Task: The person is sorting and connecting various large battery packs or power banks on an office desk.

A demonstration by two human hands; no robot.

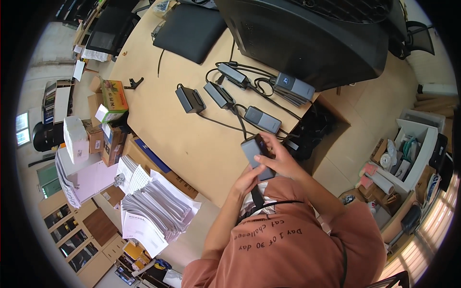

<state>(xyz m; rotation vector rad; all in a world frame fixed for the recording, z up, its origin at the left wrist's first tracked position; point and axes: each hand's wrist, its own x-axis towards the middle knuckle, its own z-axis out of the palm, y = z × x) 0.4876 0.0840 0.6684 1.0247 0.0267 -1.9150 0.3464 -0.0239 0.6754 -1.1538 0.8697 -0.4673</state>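
Shirt (pixel 307 254) closest. Left hand (pixel 247 179) grips near end of power bank (pixel 251 150), right hand (pixel 284 163) its side; long axis outward, at near edge of surface (pixel 201 153).

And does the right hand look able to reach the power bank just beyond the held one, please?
Probably yes: the power bank lies close beyond the right hand, its top uncovered, though that hand may need to leave the held power bank to the left hand.

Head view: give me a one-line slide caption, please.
Left hand and right hand hold a grey device with a small display at a pale table bearing cabled grey blocks.
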